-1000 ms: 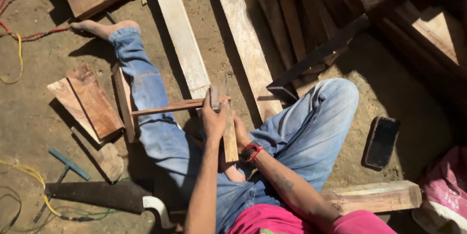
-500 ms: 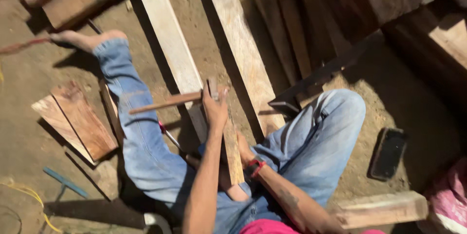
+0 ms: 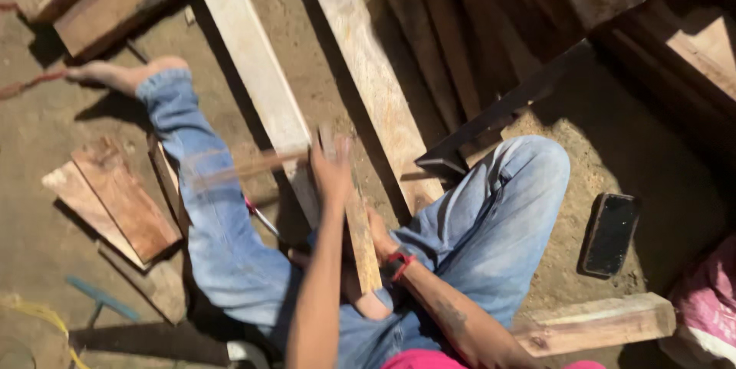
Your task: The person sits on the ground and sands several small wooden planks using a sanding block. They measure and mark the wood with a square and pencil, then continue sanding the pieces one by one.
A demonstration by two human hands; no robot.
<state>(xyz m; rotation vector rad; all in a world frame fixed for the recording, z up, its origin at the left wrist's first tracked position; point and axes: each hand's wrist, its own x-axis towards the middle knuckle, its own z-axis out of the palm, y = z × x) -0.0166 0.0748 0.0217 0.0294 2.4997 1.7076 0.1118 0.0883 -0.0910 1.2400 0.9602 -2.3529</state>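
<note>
Head view: sandy ground (image 3: pixel 537 147), seemingly plank-strewn.

Single head-worn view looking steeply down, near the person's lap, over both legs and the dirt ground (image 3: pixel 667 147).

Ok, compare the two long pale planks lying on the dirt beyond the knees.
The left plank is smoother and more evenly pale; the right plank looks rougher and mottled. The left plank's near end runs behind the left hand; the right plank's stops beside the raised knee. Both lie flat, roughly parallel.
</note>
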